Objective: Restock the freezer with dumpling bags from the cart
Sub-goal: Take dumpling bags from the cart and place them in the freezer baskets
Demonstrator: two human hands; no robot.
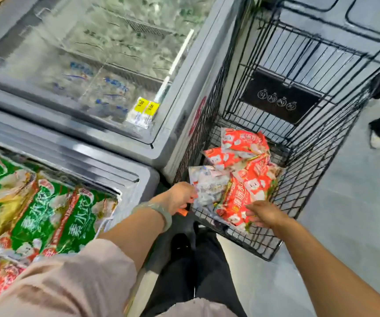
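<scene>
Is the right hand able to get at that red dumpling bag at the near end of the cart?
Probably yes: the right hand is already inside the open-topped cart, its fingers on the red dumpling bag, nothing between.

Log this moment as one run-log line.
phase: picking from cart | left hand: on pale bag | right hand: on red dumpling bag | freezer: open, green bags inside

The black wire cart (299, 143) stands right beside the grey chest freezer (138, 179), on its right. A pile of red plastic dumpling bags (244, 161) lies in the cart's near end. The left hand (180, 197) touches a white bag (209, 184) on the pile's left. The right hand (264, 213) touches the bag nearest the cart's front edge. Green plastic dumpling bags (35, 213) lie in the freezer, left of the cart.
</scene>
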